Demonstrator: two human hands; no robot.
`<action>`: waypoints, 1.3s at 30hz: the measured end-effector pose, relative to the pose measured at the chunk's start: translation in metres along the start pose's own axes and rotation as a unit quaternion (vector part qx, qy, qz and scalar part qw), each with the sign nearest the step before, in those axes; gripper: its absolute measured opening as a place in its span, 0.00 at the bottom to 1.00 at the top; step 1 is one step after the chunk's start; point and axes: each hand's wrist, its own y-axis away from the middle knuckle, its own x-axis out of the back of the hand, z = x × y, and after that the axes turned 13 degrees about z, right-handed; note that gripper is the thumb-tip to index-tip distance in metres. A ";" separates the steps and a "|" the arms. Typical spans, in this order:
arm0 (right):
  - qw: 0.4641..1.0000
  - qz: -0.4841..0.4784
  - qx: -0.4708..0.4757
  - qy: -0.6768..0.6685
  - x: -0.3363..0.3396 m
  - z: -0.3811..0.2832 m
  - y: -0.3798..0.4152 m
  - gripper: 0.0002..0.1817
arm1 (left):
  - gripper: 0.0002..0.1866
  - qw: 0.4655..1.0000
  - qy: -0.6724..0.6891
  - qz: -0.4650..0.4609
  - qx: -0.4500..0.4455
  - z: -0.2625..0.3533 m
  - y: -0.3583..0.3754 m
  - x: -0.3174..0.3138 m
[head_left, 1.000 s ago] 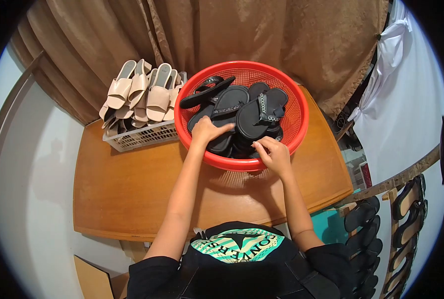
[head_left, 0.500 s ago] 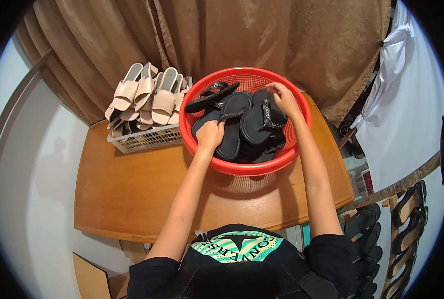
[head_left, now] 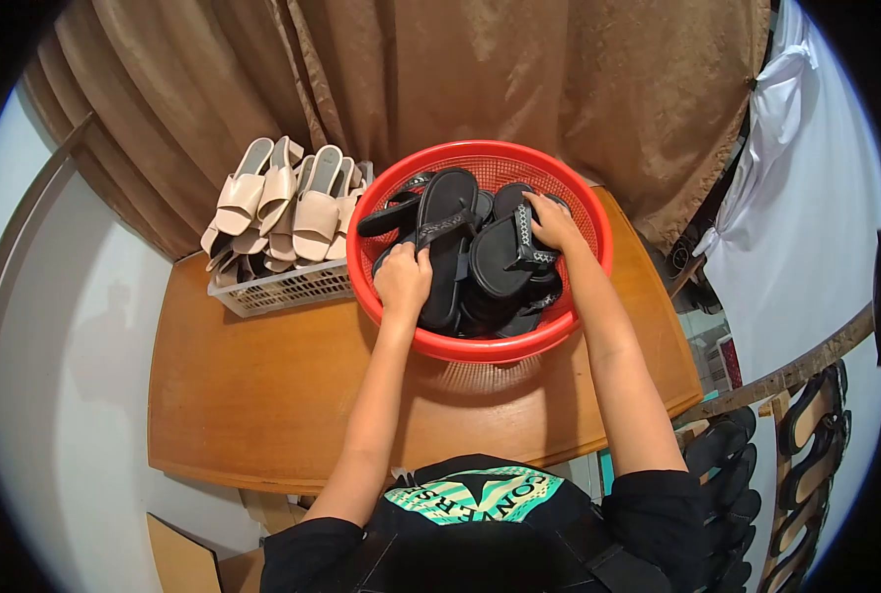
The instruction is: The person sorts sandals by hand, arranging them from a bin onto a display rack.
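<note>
A round red basket (head_left: 519,348) holds a heap of black sandals. At its left side, my left hand (head_left: 403,282) has its fingers closed on a black sandal (head_left: 445,212), which is tilted up among the others. My right hand (head_left: 555,223) lies at the right of the heap, its fingers closed round the edge of another black sandal (head_left: 500,257) with a patterned strap. The undersides of both grips are hidden.
The basket stands on a wooden table (head_left: 252,395). Left of it is a white crate (head_left: 287,294) piled with beige heeled sandals (head_left: 317,212). A brown curtain (head_left: 480,69) hangs behind. More black footwear (head_left: 722,474) is at the lower right.
My left hand has shifted slightly left and down, and the sandal by it is raised and turned more upright. My right hand has moved down onto the strapped sandal.
</note>
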 end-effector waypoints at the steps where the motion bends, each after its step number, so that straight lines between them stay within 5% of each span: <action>1: 1.000 -0.002 0.003 -0.002 -0.001 -0.001 -0.001 0.26 | 0.14 1.000 -0.003 0.001 0.002 0.000 0.000 0.000; 4: 0.999 0.036 0.012 -0.004 -0.002 -0.002 -0.002 0.17 | 0.14 1.000 -0.013 0.013 -0.005 0.000 0.000 0.000; 11: 0.990 0.060 0.104 0.076 0.019 -0.009 -0.001 0.13 | 0.13 0.998 -0.039 0.041 0.018 -0.004 -0.002 -0.001; 17: 0.946 0.281 0.161 -0.018 0.045 -0.024 -0.003 0.10 | 0.13 0.996 0.012 0.082 0.042 -0.006 -0.004 -0.001; 25: 0.909 0.305 -0.094 -0.270 0.038 -0.026 0.003 0.12 | 0.16 0.986 0.062 0.124 0.095 -0.004 -0.006 0.005; 28: 0.853 0.317 -0.135 -0.392 0.036 -0.031 0.003 0.21 | 0.18 0.983 0.090 0.109 0.116 -0.004 -0.006 0.006; 31: 0.681 0.125 -0.416 -0.590 0.053 -0.056 0.018 0.23 | 0.20 0.977 0.142 0.122 0.097 -0.005 -0.005 0.007; 33: 0.547 -0.050 -0.437 -0.712 0.044 -0.050 0.028 0.24 | 0.20 0.976 0.161 0.106 0.097 -0.007 -0.005 0.008; 34: 0.489 -0.063 -0.427 -0.758 0.045 -0.058 0.035 0.24 | 0.19 0.975 0.173 0.091 0.104 -0.009 -0.005 0.007; 36: 0.577 0.083 -0.392 -0.712 0.045 -0.074 0.049 0.21 | 0.19 0.971 0.197 0.058 0.125 -0.008 -0.004 0.009; 38: 0.596 0.146 -0.364 -0.700 0.040 -0.079 0.058 0.21 | 0.20 0.964 0.233 0.037 0.126 -0.006 -0.006 0.016; 39: 0.660 0.190 -0.346 -0.639 0.041 -0.084 0.065 0.20 | 0.20 0.954 0.269 0.014 0.133 -0.006 -0.004 0.018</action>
